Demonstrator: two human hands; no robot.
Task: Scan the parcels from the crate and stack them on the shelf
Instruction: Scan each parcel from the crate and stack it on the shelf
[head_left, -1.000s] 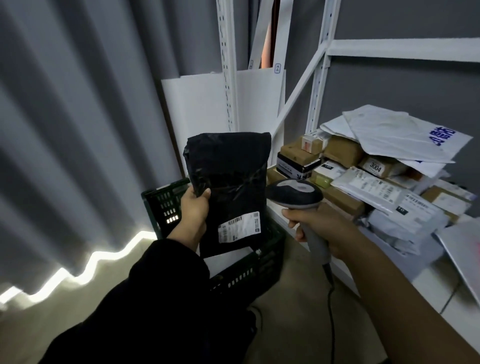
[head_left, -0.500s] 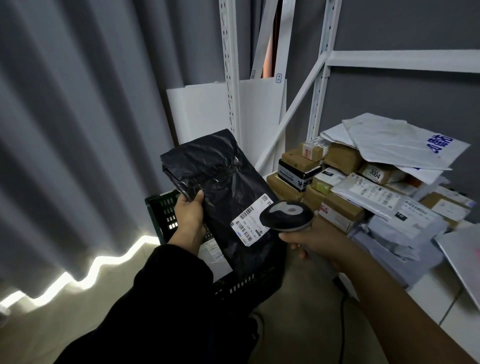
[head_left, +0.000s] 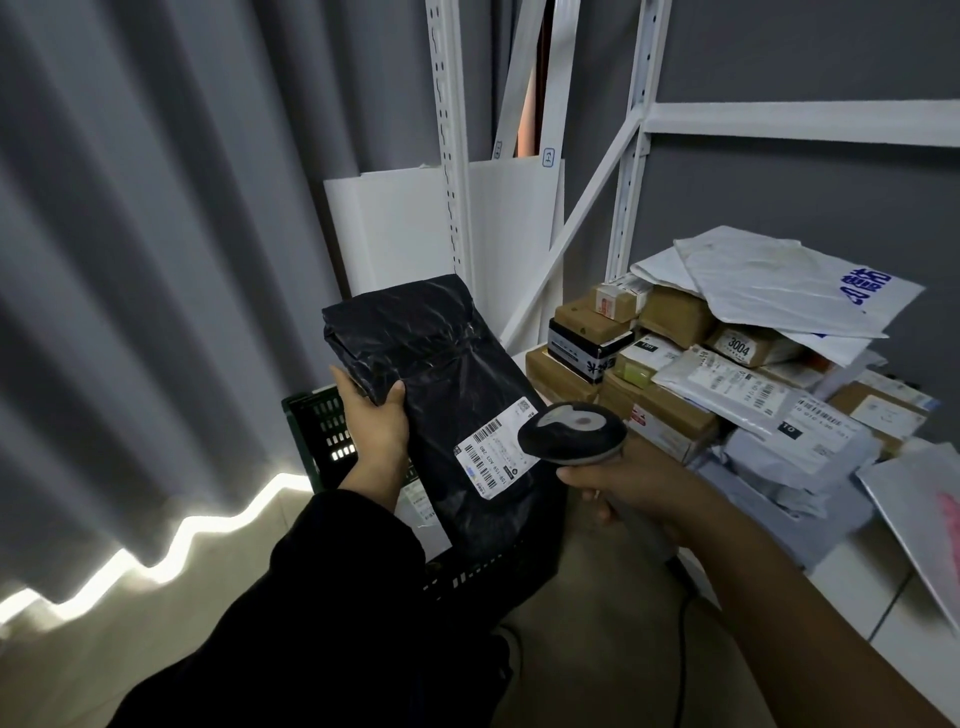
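Note:
My left hand (head_left: 375, 426) grips the left edge of a black plastic parcel (head_left: 441, 384), held tilted above the dark green crate (head_left: 322, 431). A white barcode label (head_left: 493, 449) sits on the parcel's lower right face. My right hand (head_left: 623, 480) grips the handle of a grey barcode scanner (head_left: 571, 434), whose head sits just right of the label and overlaps its edge. Inside the crate, a pale parcel (head_left: 421, 506) shows partly below the black one.
The white metal shelf (head_left: 857, 577) at the right carries a heap of cardboard boxes (head_left: 587, 332) and white mailer bags (head_left: 779, 283). White uprights (head_left: 452, 156) and white boards stand behind. A grey curtain (head_left: 156, 260) hangs at the left. The scanner cable trails down to the floor.
The black parcel has tipped from upright to a slant, its label turned toward the scanner. My right hand has brought the scanner down and left, close to the label.

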